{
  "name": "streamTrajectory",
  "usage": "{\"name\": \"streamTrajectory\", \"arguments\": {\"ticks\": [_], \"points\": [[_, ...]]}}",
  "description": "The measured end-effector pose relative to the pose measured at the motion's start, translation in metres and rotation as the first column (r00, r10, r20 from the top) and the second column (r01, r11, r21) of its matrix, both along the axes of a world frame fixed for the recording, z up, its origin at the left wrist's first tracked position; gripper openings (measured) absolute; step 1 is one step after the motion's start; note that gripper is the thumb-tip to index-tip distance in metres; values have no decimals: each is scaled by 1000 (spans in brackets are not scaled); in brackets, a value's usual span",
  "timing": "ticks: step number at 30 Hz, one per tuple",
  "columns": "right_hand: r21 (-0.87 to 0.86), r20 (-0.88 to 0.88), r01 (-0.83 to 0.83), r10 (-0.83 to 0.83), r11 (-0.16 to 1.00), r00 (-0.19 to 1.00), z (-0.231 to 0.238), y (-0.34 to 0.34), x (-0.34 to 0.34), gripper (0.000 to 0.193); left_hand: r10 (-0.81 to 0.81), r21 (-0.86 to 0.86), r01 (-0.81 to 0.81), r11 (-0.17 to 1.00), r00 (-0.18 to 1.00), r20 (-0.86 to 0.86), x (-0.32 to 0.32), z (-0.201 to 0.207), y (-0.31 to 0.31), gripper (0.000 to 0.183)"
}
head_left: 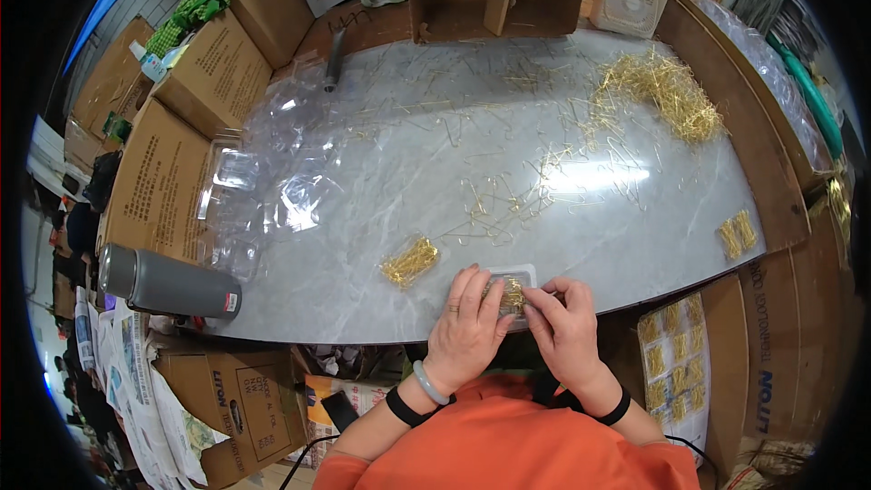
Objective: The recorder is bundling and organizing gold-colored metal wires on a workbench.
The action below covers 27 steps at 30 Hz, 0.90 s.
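At the table's near edge lies a small clear plastic box [524,269] with a bundle of gold wire hooks [513,294] inside. My left hand [464,322] is on the box's left side, fingers laid over it and thumb at the near side, holding it. My right hand [564,319] is closed, its thumb and fingertips pressed together at the hooks along the right side. The fingers cover part of the box. Just left of my hands sits another gold hook bundle [410,261], and whether it is boxed is hard to see.
Loose hooks lie scattered across the grey tabletop [381,191], with a large heap [662,95] at the far right. Clear plastic boxes [290,159] pile up at left beside a grey bottle [172,283]. Two bundles [737,234] lie at right; a carton [689,358] below holds several more.
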State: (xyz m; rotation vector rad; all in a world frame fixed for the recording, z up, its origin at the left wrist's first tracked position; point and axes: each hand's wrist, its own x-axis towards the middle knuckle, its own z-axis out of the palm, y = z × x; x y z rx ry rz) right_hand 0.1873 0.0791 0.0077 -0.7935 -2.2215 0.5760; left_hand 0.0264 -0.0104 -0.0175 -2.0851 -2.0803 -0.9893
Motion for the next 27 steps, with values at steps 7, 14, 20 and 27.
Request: {"name": "streamTrajectory", "arguments": {"ticks": [7,14,20,27], "points": [[-15,-61,36,-37,999,997,1,5,-10,23,-29,2,29,1000,999,-29,0,2,-3,57],[3,-25,98,-98,995,995,-2,9,-15,21,-35,15,36,999,998,-56,-1,3,-2,62],[-197,-114,-17,-6,980,993,9,8,-3,23,-36,13,37,999,998,-45,-2,0,-4,55],[-43,-24,92,-93,995,995,-2,7,-10,21,-69,41,67,997,997,46,-4,5,-3,57]]}}
